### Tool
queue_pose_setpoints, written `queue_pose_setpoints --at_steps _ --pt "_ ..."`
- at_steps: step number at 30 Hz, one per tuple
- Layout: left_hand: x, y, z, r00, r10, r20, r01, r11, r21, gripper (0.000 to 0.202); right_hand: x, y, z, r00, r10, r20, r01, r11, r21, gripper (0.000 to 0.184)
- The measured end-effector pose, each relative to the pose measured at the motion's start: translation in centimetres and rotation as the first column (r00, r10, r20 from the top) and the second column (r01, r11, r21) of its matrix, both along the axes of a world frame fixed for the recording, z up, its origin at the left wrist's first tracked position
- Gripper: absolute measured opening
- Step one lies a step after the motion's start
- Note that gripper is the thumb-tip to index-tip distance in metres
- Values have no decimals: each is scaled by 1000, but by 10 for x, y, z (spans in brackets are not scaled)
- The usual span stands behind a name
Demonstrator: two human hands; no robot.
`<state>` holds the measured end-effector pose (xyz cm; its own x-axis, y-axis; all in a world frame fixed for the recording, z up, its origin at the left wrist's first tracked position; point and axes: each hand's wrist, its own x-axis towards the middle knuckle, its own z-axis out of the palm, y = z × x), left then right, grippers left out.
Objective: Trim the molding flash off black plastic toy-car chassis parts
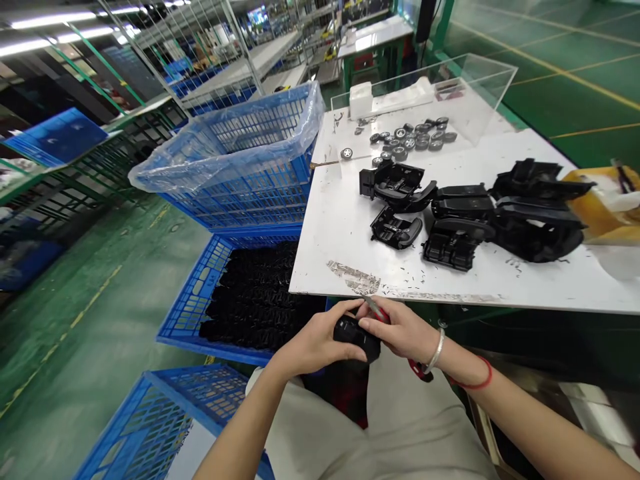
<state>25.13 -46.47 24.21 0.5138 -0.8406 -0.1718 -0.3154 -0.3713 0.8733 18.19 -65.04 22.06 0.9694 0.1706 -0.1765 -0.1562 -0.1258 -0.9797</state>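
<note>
Above my lap, my left hand (323,340) is closed around a small rounded black plastic part (357,337). My right hand (400,327) grips a red-handled knife (381,315), its grey blade pointing up and away towards the table edge. The knife handle's black-and-red end shows below my right wrist. My right thumb and fingertips rest against the upper right of the black part. Where the blade meets the part, if at all, is hidden by my fingers.
Black plastic mouldings (463,207) lie on the white table (333,227), with small wheels (410,142) behind and thin black shavings near its front edge. Left of it stand a plastic-lined blue crate (240,187) and a crate (193,293) of black parts. A yellow bag (600,213) lies right.
</note>
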Motion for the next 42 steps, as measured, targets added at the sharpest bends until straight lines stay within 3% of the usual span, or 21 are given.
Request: queue_pose_setpoints --at_steps 4,9,12,17,20,29,35,42 --pt "16 -2 -4 993 119 1 -119 992 -41 58 -4 -14 2 969 -153 192 204 936 -287 19" --pt "33 -1 -9 951 306 -42 -308 949 -71 51 -17 -23 -10 932 -59 359 246 829 -502 18" --pt "39 -3 -15 949 308 -66 -314 943 -110 47 -20 -19 -26 890 94 447 260 700 -665 20" --pt "50 -5 -27 965 257 -58 -262 956 -131 45 -15 -12 -43 825 257 503 377 412 -829 27" --pt "55 -3 -31 975 218 -36 -221 967 -126 46 -8 -9 -45 799 289 527 434 330 -838 23" --pt "59 1 -38 983 179 -44 -183 975 -130 47 1 -5 -41 771 353 530 472 241 -848 22" --pt "59 1 -38 981 188 -54 -194 970 -146 46 1 -4 -39 752 375 542 487 238 -840 19" --pt "59 1 -38 981 182 -62 -189 972 -139 46 1 -2 -40 744 386 545 519 180 -836 22"
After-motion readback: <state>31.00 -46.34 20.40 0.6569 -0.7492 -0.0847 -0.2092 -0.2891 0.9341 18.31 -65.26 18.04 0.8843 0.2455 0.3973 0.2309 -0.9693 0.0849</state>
